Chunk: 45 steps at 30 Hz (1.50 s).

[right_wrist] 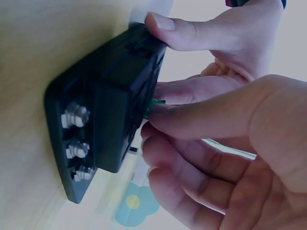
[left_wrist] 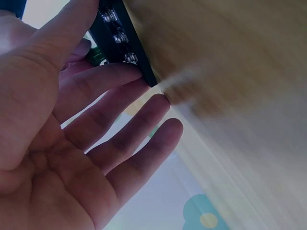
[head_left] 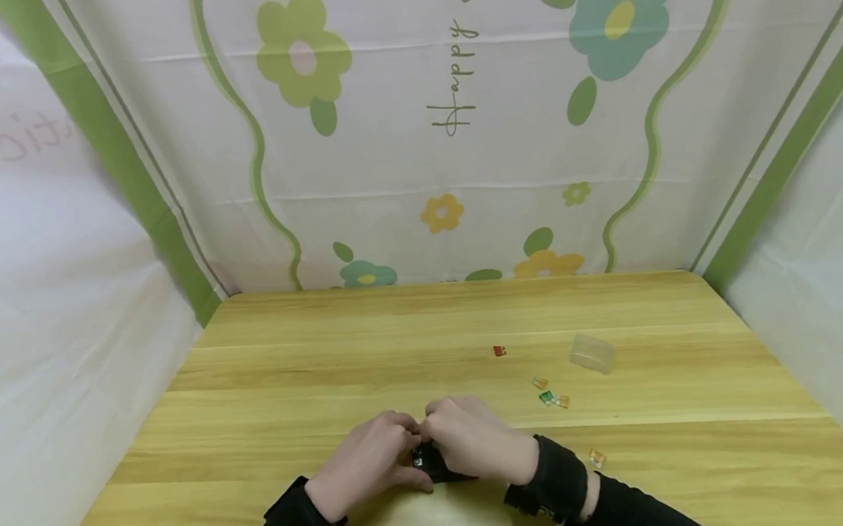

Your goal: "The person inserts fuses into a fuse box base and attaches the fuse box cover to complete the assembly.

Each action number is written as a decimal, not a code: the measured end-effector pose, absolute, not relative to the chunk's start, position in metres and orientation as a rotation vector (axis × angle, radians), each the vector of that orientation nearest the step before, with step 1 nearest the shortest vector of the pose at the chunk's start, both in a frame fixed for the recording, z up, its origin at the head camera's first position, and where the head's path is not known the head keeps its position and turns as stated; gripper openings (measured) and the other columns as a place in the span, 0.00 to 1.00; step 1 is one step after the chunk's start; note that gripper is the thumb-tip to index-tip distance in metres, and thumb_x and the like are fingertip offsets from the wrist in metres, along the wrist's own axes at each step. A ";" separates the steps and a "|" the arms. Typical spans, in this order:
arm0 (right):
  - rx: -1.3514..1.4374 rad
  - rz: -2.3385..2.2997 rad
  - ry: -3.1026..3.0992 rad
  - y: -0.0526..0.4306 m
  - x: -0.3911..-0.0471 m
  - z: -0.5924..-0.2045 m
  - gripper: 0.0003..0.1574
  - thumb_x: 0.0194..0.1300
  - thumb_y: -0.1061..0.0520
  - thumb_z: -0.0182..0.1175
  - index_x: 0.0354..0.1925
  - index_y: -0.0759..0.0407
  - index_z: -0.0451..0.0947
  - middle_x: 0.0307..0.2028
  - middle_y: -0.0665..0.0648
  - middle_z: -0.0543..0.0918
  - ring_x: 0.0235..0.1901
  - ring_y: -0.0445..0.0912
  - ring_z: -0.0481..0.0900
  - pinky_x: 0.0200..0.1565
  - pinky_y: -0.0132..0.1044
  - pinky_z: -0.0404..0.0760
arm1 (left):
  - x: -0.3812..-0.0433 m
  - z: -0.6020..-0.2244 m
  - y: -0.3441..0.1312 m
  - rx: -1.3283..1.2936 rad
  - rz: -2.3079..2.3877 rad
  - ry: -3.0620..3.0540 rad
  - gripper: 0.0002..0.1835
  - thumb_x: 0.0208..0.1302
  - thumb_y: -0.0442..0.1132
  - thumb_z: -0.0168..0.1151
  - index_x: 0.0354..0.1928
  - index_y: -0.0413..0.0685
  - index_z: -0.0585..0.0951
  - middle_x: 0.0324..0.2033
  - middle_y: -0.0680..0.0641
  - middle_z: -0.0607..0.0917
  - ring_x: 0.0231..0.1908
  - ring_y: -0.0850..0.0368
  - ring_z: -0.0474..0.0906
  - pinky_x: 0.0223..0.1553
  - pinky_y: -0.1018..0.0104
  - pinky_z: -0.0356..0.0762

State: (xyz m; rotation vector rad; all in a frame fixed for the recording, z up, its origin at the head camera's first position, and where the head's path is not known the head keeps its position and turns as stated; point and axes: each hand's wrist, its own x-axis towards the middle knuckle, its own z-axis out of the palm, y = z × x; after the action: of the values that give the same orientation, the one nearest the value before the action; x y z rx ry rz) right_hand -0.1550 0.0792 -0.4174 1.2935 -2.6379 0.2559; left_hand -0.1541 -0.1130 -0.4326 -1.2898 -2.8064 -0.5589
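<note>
A black fuse box (head_left: 430, 464) lies on the wooden table between the two hands. Metal screw terminals (right_wrist: 76, 116) line its side in the right wrist view. My left hand (head_left: 367, 461) grips the box by its edges, thumb on the near side and fingertips at the far side. A small green blade fuse (right_wrist: 154, 102) is pinched between thumb and index finger of my right hand (head_left: 476, 442), right at the top face of the box. The fingers hide most of this fuse.
Right of the hands lie loose blade fuses: a red one (head_left: 500, 350), a green one (head_left: 546, 397) and several orange ones (head_left: 541, 383). One orange fuse (head_left: 597, 458) is close to the right wrist. A clear plastic cover (head_left: 592, 353) rests farther back. Printed cloth (head_left: 381, 149) hangs behind the table (head_left: 287, 358).
</note>
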 end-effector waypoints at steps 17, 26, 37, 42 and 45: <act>1.250 0.236 -2.625 0.076 -0.152 -0.422 0.15 0.56 0.61 0.65 0.19 0.48 0.72 0.17 0.44 0.60 0.18 0.37 0.52 0.19 0.26 0.50 | -0.154 -0.432 -0.112 -1.286 -0.562 -2.825 0.19 0.45 0.60 0.70 0.29 0.53 0.85 0.33 0.59 0.79 0.33 0.67 0.71 0.31 0.78 0.68; 1.269 0.190 -2.603 0.078 -0.152 -0.419 0.08 0.58 0.59 0.65 0.25 0.49 0.79 0.19 0.44 0.62 0.17 0.36 0.59 0.19 0.25 0.56 | -0.155 -0.433 -0.112 -1.313 -0.522 -2.785 0.20 0.44 0.59 0.71 0.30 0.51 0.85 0.33 0.58 0.79 0.31 0.68 0.70 0.30 0.79 0.67; 1.291 0.242 -2.621 0.081 -0.155 -0.416 0.08 0.59 0.61 0.64 0.25 0.49 0.80 0.19 0.43 0.63 0.18 0.35 0.60 0.19 0.24 0.58 | -0.154 -0.431 -0.112 -1.326 -0.495 -2.768 0.20 0.45 0.60 0.70 0.26 0.51 0.82 0.29 0.59 0.75 0.27 0.68 0.66 0.26 0.79 0.64; 1.291 0.243 -2.622 0.082 -0.155 -0.417 0.09 0.60 0.61 0.63 0.24 0.49 0.79 0.19 0.43 0.63 0.18 0.36 0.60 0.19 0.24 0.57 | -0.154 -0.430 -0.112 -1.330 -0.483 -2.774 0.20 0.45 0.60 0.70 0.27 0.51 0.83 0.29 0.59 0.75 0.28 0.67 0.67 0.26 0.79 0.64; 1.291 0.251 -2.615 0.082 -0.154 -0.418 0.10 0.61 0.61 0.62 0.24 0.48 0.79 0.18 0.43 0.62 0.18 0.36 0.58 0.20 0.25 0.56 | -0.153 -0.430 -0.112 -1.328 -0.484 -2.779 0.20 0.45 0.60 0.70 0.25 0.51 0.82 0.30 0.58 0.76 0.28 0.68 0.67 0.27 0.80 0.64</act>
State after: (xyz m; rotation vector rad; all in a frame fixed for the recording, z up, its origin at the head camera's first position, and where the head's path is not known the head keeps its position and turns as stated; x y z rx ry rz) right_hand -0.1541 0.0824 -0.4179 1.2912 -2.6151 0.2512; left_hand -0.1533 -0.1116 -0.4300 -1.3282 -2.7793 -0.4845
